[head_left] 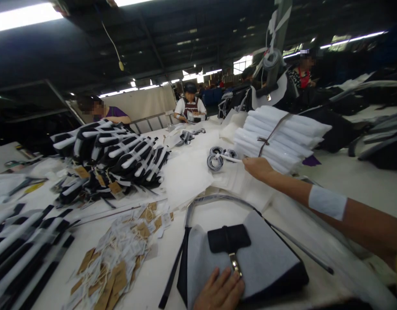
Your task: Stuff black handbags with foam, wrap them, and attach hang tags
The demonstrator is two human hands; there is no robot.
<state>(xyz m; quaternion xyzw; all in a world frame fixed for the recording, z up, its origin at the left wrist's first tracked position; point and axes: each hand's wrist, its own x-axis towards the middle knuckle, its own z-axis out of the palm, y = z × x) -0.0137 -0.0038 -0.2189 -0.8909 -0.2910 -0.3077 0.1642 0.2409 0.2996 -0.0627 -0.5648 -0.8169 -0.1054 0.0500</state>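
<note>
A black handbag [259, 284] lies on the table before me, its front covered by a pale grey sheet [269, 245]. Its black flap tab [229, 238] and gold clasp [234, 262] show through. My left hand [220, 290] rests flat on the sheet just below the clasp, fingers stretched out. Wrapped in clear film, the bag's strap [214, 198] loops out behind it. Farther off, my right hand [258, 168] is closed on the end of a white strip [229, 158], which reaches to several small grey rolls [215, 162].
Right of the rolls stands a tied stack of white padded sheets [278, 133]. On the left are a heap of brown and white tags [121, 258] and piles of wrapped black straps [117, 150]. Several people work farther back, one in a white shirt [190, 107].
</note>
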